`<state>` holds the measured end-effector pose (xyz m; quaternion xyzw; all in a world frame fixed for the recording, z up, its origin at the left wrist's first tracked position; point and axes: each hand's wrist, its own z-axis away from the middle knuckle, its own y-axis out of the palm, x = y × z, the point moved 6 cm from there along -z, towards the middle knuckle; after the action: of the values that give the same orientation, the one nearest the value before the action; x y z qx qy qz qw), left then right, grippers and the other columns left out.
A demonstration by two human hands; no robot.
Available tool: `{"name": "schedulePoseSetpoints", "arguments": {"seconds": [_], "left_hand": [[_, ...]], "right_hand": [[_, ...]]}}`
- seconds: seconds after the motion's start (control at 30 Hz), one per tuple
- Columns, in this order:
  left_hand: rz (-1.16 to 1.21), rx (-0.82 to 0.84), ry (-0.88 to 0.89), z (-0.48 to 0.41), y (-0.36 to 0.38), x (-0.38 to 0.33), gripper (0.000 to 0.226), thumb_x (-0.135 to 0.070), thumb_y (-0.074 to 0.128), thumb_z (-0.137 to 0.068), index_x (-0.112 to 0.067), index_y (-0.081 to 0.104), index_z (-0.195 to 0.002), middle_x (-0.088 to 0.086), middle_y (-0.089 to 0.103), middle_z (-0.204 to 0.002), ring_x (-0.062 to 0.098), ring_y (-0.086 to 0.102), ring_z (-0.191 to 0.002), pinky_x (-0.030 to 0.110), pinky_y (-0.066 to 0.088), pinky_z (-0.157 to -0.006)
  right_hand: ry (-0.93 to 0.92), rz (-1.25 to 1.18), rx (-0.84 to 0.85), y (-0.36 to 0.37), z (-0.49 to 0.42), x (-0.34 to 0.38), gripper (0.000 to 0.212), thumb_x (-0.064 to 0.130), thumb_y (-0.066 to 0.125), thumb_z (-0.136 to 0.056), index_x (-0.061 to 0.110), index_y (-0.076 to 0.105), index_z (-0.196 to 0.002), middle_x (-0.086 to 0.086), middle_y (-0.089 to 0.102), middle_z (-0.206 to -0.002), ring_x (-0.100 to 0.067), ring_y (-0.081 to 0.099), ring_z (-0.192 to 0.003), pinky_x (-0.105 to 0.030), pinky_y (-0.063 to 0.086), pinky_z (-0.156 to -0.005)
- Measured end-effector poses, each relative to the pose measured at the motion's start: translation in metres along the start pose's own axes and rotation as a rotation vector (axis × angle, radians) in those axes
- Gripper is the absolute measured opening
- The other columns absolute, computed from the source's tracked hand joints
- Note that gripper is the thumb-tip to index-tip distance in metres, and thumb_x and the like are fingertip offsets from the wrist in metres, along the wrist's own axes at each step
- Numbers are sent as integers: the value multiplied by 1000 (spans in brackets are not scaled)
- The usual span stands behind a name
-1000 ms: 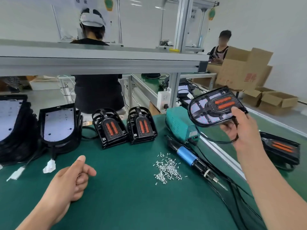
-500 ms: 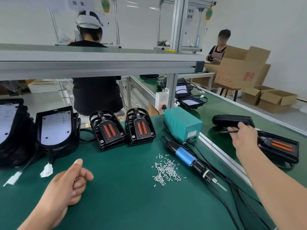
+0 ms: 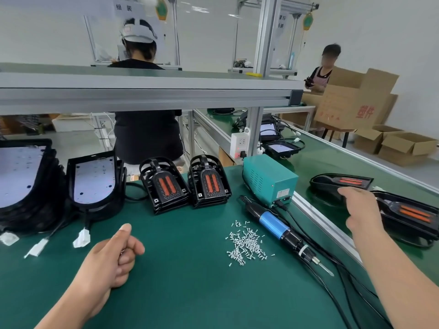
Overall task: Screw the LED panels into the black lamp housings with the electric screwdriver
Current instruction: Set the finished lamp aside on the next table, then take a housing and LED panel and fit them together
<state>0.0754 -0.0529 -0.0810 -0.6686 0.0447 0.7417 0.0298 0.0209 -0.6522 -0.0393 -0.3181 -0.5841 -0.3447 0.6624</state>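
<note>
Left hand (image 3: 111, 257) clenched, thumb raised, resting on the green mat (image 3: 190, 293). Right hand (image 3: 360, 207) reaches over the belt (image 3: 332, 157), fingertips at a black lamp housing (image 3: 330, 184); whether it grips cannot be told. Loose screws (image 3: 245, 243) and the electric screwdriver (image 3: 275, 222) lie between the hands.

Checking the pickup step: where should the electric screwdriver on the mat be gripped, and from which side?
Probably the screwdriver by its blue middle, from above with the right hand. It lies flat and slanted, tip toward the person, and the screws lie apart on its left.
</note>
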Motion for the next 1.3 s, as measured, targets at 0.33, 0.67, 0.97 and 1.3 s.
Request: {"name": "schedulePoseSetpoints", "arguments": {"seconds": [0.33, 0.67, 0.97, 1.3], "left_hand": [[-12, -25, -23, 6, 3, -4, 56, -54, 51, -106, -9, 71, -80, 0, 32, -65, 14, 23, -52, 21, 21, -43], [19, -76, -53, 10, 2, -10, 37, -40, 54, -108, -10, 63, -88, -2, 32, -65, 15, 21, -54, 25, 17, -46], [571, -131, -259, 4, -15, 2, 20, -19, 50, -110, -4, 63, -105, 0, 51, -69, 9, 34, -52, 20, 26, -39], [1007, 24, -293, -1, -20, 4, 46, 19, 35, -93, 14, 52, -136, 23, 61, -109, 25, 64, -85, 26, 59, -67]], "right_hand": [[-85, -107, 159, 29, 44, 12, 19, 18, 72, -99, 20, 74, -117, 5, 67, -107, -15, 59, -106, -33, 44, -97], [-136, -83, 639, 178, 166, 19, 14, 4, 69, -98, 6, 79, -107, -11, 75, -96, -17, 65, -83, -32, 51, -73], [-301, 97, 1070, 320, 295, 13, 24, 32, 64, -91, 19, 78, -105, -2, 80, -98, -13, 74, -82, -24, 54, -64], [-430, 205, 1208, 451, 382, 32, 16, 21, 60, -99, 11, 72, -94, 4, 75, -77, -7, 67, -65, -27, 49, -57]]}}
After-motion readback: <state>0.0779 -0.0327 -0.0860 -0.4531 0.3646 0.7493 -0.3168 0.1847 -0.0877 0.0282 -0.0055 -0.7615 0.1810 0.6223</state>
